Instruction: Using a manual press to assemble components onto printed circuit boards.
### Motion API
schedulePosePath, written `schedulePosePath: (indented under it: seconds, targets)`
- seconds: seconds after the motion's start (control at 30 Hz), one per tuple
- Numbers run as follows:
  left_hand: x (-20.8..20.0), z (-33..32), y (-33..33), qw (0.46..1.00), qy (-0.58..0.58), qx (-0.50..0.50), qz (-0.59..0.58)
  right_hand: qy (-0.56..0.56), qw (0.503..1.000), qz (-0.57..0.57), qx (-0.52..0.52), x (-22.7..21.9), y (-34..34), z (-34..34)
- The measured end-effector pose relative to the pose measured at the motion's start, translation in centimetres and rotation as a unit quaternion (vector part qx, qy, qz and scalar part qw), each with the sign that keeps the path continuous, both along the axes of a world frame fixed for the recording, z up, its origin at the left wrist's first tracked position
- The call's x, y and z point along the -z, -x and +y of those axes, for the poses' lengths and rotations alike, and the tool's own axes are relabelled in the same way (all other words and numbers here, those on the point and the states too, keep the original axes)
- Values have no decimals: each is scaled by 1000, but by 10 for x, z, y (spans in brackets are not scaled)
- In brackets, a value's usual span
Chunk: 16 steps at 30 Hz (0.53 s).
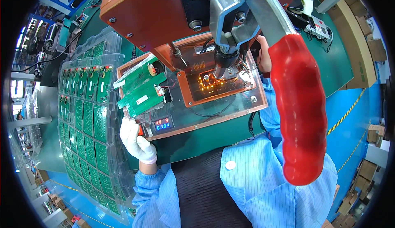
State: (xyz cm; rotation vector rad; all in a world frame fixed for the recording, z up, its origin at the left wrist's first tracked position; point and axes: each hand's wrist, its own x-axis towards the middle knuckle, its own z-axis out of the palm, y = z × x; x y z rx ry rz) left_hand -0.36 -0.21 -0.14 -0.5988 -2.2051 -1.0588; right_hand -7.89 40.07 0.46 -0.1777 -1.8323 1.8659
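My left hand (138, 142), in a white glove, is at the near left corner of a copper-edged test fixture (230, 118), fingers bent together beside a red switch (141, 130). What they grip is hidden. Two green circuit boards (142, 99) lie on the fixture's left side. Inside a framed recess, a circuit board (210, 84) glows with several small orange lights below the press's black-tipped plunger (227, 59). Behind the large red clamp handle (299, 108), my right hand (264, 57) shows only in part, closed against a dark rounded object (255, 49) at the fixture's far right.
Clear plastic trays (92, 123) of green circuit boards stand on the left. A digital meter (163, 124) is lit on the fixture's front. The brown press body (152, 18) overhangs the fixture. A white device with cables (319, 28) sits on the green table (335, 69) at right.
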Motion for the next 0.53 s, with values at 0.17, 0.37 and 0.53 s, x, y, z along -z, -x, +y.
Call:
schedulePosePath:
  seconds: [0.17,0.37,0.53]
  targets:
    - [1,0,-1,1000,-2,-2,-2,40,999,15,-13,8,4,3]
    - [0,0,-1,1000,-3,-5,-2,98,995,22,-21,20,13,10]
    - [1,-1,-1,1000,-1,-4,-1,124,991,57,2,2,5,-3]
